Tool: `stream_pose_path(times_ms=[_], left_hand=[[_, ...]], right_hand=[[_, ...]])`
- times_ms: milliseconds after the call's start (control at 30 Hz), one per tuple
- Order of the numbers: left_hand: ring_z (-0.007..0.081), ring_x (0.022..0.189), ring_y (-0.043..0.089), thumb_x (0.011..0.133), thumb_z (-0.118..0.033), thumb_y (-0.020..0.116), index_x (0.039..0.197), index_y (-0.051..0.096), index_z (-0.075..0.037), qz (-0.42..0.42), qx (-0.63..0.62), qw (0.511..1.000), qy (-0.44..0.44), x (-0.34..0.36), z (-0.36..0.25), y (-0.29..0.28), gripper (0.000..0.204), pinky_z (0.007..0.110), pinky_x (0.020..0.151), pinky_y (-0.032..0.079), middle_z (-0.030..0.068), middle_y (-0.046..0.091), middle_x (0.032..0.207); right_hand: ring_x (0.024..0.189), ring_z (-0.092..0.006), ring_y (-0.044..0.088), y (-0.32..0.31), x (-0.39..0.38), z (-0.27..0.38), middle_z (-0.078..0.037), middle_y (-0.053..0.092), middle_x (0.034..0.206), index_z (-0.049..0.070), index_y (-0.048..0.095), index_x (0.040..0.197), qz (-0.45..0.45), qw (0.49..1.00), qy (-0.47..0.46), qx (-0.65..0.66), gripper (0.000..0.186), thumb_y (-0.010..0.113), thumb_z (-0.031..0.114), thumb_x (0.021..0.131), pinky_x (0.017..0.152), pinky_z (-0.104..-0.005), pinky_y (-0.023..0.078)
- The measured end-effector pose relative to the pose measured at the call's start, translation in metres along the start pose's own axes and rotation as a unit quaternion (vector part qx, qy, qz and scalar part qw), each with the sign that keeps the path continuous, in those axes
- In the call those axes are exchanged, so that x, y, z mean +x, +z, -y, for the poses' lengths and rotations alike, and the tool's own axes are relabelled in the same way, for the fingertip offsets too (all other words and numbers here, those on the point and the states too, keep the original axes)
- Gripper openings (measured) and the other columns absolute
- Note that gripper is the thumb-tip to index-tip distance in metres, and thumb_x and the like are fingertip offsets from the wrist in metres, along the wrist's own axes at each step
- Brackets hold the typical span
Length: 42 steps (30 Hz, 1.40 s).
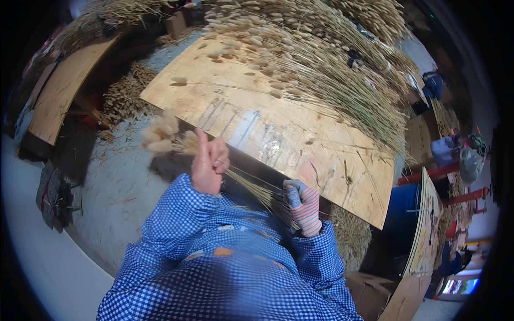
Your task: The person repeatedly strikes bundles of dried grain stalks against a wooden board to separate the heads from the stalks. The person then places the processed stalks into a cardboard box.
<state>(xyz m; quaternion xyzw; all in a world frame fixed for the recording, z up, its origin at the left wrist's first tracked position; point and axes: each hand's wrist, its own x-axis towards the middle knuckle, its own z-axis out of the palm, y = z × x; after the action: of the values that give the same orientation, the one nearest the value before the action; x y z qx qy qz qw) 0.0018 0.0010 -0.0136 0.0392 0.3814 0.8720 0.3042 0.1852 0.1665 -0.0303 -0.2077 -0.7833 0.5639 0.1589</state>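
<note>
My left hand [210, 162] is bare and closed around a small bunch of dried grass stalks [246, 184], just below their fluffy pale seed heads [160, 134], which point to the upper left. My right hand [304, 206], in a striped knitted glove, grips the cut ends of the same bunch near my body. The bunch hangs in the air in front of the plywood table [267, 134]. Both my sleeves are blue and white check.
A big heap of dried grass with seed heads [321, 75] covers the far and right part of the plywood table. More bundles [126, 96] lie on the floor at left beside another board [64, 88]. Cardboard boxes [375, 291] and a blue drum [404, 211] stand at lower right.
</note>
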Motion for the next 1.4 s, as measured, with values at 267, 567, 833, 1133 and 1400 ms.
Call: stream_pose_path(times_ms=[267,567,833,1133,1400], left_hand=[[0.0108,0.058,0.033,0.098,-0.058,0.023,0.053,0.022,-0.015,-0.009,0.067,0.993,0.093,0.014,-0.015,0.014,0.062,0.024,0.054,0.033,-0.0010,0.029,0.062],[0.0030,0.043,0.019,0.094,-0.063,0.028,0.062,0.032,-0.015,0.029,0.049,0.998,0.002,0.006,-0.017,0.055,0.058,0.018,0.039,0.017,-0.0065,0.025,0.056],[0.0052,0.043,0.018,0.095,-0.061,0.029,0.060,0.029,-0.015,0.064,0.056,0.996,-0.015,-0.013,-0.004,0.084,0.058,0.020,0.039,0.015,-0.0039,0.029,0.057],[0.0109,0.053,0.047,0.095,-0.042,0.048,0.117,0.050,0.004,0.222,0.011,0.974,-0.041,-0.018,0.022,0.067,0.051,0.020,0.048,0.038,0.0059,0.054,0.069],[0.0096,0.041,0.035,0.095,-0.063,0.009,0.073,0.066,0.005,0.243,0.091,0.964,-0.065,-0.012,0.016,0.032,0.092,0.021,0.041,0.027,0.0045,0.044,0.053]], right_hand=[[0.058,-0.0250,0.060,-0.085,-0.069,-0.067,-0.014,0.063,0.068,0.006,0.066,0.096,-0.190,0.943,0.017,-0.272,0.019,0.059,0.023,0.091,0.058,-0.0331,0.047],[0.087,-0.0252,0.064,-0.073,-0.063,-0.004,-0.017,0.066,0.097,0.000,0.062,0.107,-0.201,0.932,-0.085,-0.289,0.024,0.063,0.010,0.086,0.079,-0.0339,0.050],[0.094,-0.0375,0.060,0.045,0.007,0.049,-0.022,0.062,0.105,0.000,0.053,0.119,-0.026,0.958,-0.178,-0.222,0.044,0.056,0.028,0.085,0.081,-0.0431,0.048],[0.048,-0.0153,0.045,-0.010,0.017,0.037,-0.007,0.051,0.058,0.003,0.060,0.086,0.265,0.960,-0.032,0.081,0.023,0.053,0.024,0.094,0.048,-0.0274,0.039],[0.054,-0.0042,0.052,0.003,0.034,0.037,0.000,0.057,0.065,0.005,0.061,0.093,0.388,0.898,0.148,0.149,0.032,0.052,0.035,0.096,0.049,-0.0181,0.042]])
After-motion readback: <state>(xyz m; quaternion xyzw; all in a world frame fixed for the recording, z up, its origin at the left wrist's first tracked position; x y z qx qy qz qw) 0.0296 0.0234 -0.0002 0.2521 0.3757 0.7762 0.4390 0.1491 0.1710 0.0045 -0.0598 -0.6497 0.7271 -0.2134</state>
